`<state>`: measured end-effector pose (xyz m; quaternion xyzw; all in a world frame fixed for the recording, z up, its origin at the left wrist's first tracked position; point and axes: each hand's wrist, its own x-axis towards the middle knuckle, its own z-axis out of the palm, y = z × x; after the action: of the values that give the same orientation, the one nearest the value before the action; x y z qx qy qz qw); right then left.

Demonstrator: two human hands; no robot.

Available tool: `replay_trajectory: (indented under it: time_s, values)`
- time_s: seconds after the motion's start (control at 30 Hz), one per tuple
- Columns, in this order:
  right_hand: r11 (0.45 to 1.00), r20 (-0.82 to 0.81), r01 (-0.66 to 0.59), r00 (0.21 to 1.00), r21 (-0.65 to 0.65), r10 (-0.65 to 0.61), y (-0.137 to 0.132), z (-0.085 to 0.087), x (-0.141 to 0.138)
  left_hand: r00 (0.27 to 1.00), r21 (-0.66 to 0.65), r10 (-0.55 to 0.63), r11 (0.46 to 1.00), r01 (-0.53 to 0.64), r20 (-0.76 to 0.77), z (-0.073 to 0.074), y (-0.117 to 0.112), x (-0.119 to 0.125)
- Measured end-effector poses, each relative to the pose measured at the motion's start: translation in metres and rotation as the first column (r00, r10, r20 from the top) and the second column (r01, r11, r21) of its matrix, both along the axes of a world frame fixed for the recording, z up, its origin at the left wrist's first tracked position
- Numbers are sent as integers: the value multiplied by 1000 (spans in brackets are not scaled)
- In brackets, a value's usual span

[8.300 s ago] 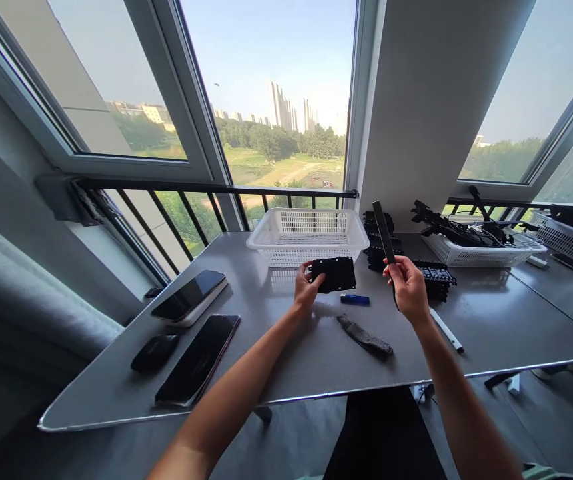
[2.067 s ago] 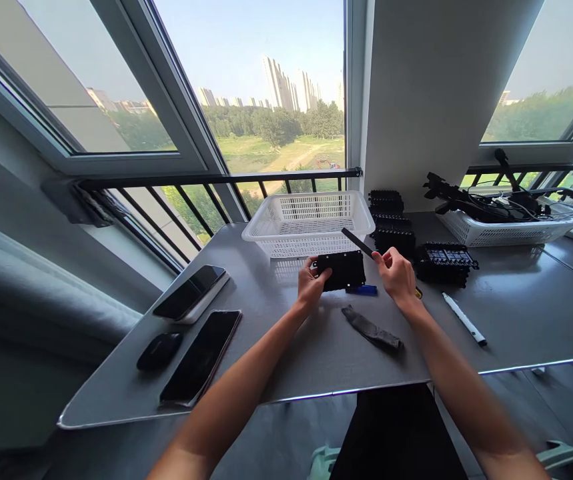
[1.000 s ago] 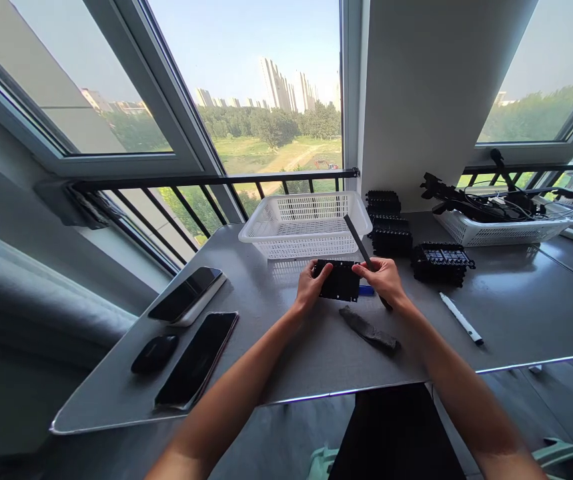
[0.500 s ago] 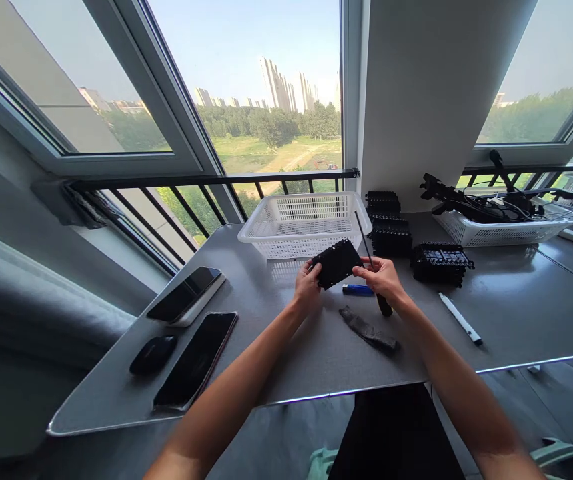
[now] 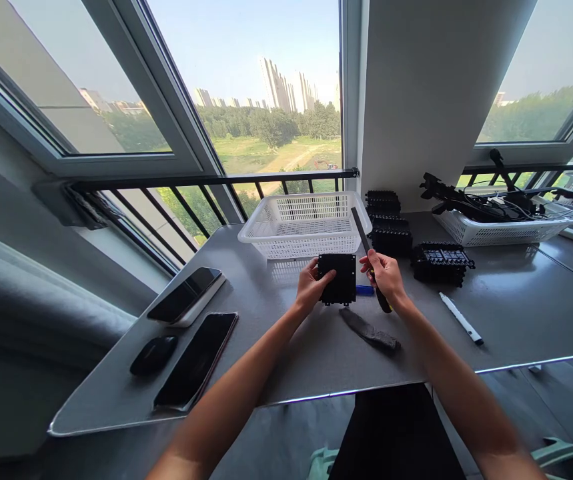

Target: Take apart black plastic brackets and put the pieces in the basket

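Head view: squarish black panel [image 5: 342, 283], tabbed below, perhaps plastic

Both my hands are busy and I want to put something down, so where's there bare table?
Bare table: between the front phone and left hand; also right of the white marker. Crowded: behind the right hand, where black stacks stand near white baskets.
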<state>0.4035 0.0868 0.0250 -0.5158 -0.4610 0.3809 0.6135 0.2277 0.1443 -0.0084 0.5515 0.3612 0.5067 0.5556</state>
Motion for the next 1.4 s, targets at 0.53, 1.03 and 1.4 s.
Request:
replay_trajectory:
  time_s: [0.53,1.03,1.4]
  values:
    - [978,432,-172,878,-114,205,-8,-7,-20,992,184,101,979,-85,-78,6,-7,1]
    - [999,574,-44,818,-20,47,-9,-1,-16,986,201,153,970,-136,-71,9,-8,1]
    - [985,732,154,663,74,-159,-11,-2,-4,969,194,221,961,-197,-114,7,-4,-4]
